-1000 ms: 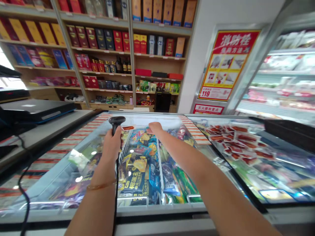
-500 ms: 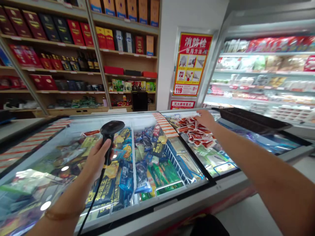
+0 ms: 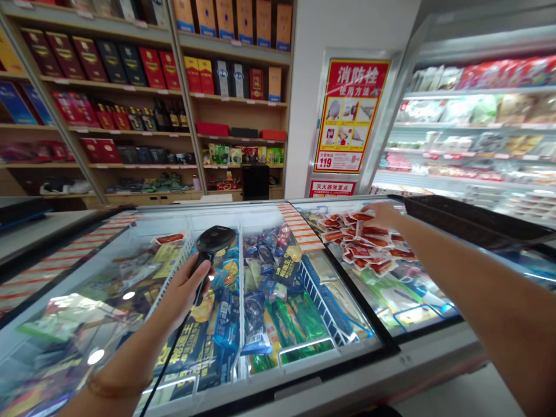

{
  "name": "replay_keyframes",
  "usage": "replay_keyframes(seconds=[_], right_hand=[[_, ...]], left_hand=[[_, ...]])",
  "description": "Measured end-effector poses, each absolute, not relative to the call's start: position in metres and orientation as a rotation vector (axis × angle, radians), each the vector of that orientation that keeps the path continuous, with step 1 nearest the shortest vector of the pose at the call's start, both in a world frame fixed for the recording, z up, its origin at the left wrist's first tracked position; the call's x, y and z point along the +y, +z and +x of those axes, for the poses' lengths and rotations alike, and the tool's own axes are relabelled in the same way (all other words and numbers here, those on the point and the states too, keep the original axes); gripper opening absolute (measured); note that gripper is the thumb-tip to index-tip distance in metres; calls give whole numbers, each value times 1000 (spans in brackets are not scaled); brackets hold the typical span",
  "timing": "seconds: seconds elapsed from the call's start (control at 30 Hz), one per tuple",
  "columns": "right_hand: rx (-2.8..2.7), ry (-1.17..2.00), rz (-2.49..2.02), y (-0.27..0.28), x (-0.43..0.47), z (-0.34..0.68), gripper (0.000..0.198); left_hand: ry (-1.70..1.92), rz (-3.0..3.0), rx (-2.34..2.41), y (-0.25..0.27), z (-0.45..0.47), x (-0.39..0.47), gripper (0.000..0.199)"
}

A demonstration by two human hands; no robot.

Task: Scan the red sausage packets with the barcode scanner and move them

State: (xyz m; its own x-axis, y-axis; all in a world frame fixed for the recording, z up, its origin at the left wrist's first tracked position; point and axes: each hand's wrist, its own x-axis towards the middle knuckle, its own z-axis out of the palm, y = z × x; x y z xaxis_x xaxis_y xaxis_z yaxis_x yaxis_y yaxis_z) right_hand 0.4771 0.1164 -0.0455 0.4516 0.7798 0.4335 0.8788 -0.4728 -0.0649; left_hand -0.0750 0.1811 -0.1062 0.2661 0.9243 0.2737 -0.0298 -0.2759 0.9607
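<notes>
Lying by the right hand (image 3: pixel 383 216): packets (image 3: pixel 369 243), heaped on the freezer (image 3: pixel 434 350), mostly nearer than that hand and to its left.
Right fingers: placed at the far edge of the heap; whether a packet is gripped cannot be told.
Left hand (image 3: pixel 189 285): wrapped around the scanner (image 3: pixel 216 238) by its handle, the head being held above the fist.
Cord (image 3: pixel 167 362): hung below the left hand.
Lone packet (image 3: pixel 169 238): laid just beyond the left hand, slightly to its left.
Striped band (image 3: pixel 299 227): set between both hands.
Green bags (image 3: pixel 299 315): seen inside the freezer, between both hands.
Black tray (image 3: pixel 473 215): placed just right of the right hand.
Poster (image 3: pixel 351 116): mounted well beyond the right hand.
</notes>
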Motion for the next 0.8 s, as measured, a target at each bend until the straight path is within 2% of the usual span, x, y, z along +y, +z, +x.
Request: replay_keyframes(seconds=[0.13, 0.27, 0.43, 0.57, 0.8], right_hand=[[-1439, -380, -2539, -41, 114, 468, 44], [-1482, -523, -2499, -40, 116, 461, 42], [-1645, -687, -2241, -35, 137, 415, 49], [-1799, -401, -2161, -48, 170, 327, 54], [-2055, -52, -1907, -115, 205, 193, 46]], left_hand=[[1153, 1550, 866, -109, -76, 184, 45], [1152, 1541, 843, -105, -78, 183, 47], [1183, 1512, 815, -104, -76, 180, 45], [1144, 1540, 774, -110, -75, 182, 43], [1171, 1508, 787, -111, -75, 185, 45]])
